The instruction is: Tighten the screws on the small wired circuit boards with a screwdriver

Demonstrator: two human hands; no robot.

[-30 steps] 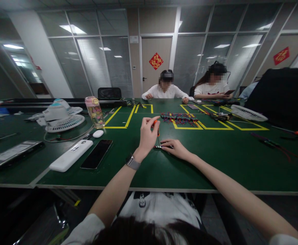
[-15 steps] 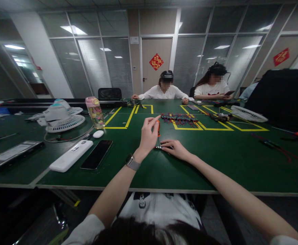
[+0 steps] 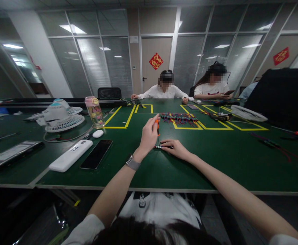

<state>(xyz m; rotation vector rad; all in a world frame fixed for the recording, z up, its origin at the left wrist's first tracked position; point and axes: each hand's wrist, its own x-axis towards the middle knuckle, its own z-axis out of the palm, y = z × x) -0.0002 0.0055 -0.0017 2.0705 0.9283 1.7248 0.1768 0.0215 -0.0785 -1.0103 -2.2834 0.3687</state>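
My left hand [image 3: 148, 136] is raised over the green table [image 3: 215, 163], its fingers pinched round the orange handle of a small screwdriver [image 3: 158, 128] that stands upright with its tip down on a small dark part [image 3: 159, 147]. My right hand [image 3: 175, 148] lies low on the table just right of the tip, fingers pressed on that part and holding it in place. A watch sits on my left wrist [image 3: 132, 162].
A row of small parts with red and blue wires [image 3: 181, 118] lies beyond my hands inside yellow tape lines. To the left are a dark phone [image 3: 96, 153], a white case [image 3: 71, 155], a mouse [image 3: 98, 133], a bottle [image 3: 94, 112] and fans [image 3: 62, 117]. Two people sit at the far side.
My left fingers have shifted round the screwdriver handle, turning it; the forefinger that stretched out half a second ago is curled on the handle again. My right hand has stayed put.
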